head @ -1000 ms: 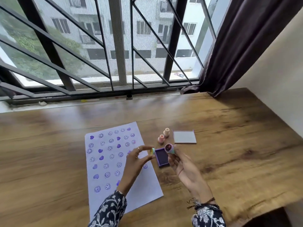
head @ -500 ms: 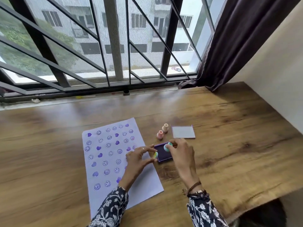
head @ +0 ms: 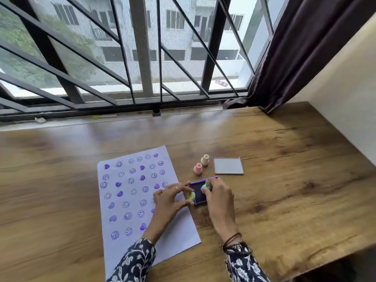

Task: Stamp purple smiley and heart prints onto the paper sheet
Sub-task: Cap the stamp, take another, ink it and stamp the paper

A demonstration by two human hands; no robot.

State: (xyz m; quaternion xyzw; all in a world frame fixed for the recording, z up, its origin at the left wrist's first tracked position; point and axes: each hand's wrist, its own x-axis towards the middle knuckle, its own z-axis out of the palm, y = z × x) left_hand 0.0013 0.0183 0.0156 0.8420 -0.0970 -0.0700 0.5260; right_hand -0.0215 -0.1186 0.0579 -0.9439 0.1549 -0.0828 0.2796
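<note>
A white paper sheet (head: 130, 192) lies on the wooden table (head: 284, 180), covered with several purple smiley and heart prints. To its right sits a small purple ink pad (head: 197, 190), open. My left hand (head: 171, 202) pinches a small yellow-green stamp (head: 191, 195) at the pad's left edge. My right hand (head: 218, 197) holds a mint-green stamp (head: 205, 187) pressed down on the pad's dark surface.
Two pink stamps (head: 201, 164) stand upright just behind the pad. The pad's grey lid (head: 227, 166) lies to their right. A barred window (head: 142, 58) runs along the far edge, a dark curtain (head: 305, 47) hangs at the right, and the table's right side meets a wall.
My right hand turned the mint stamp face down and lowered it onto the ink pad. My left hand moved its stamp right to the pad's edge. The view tilted slightly.
</note>
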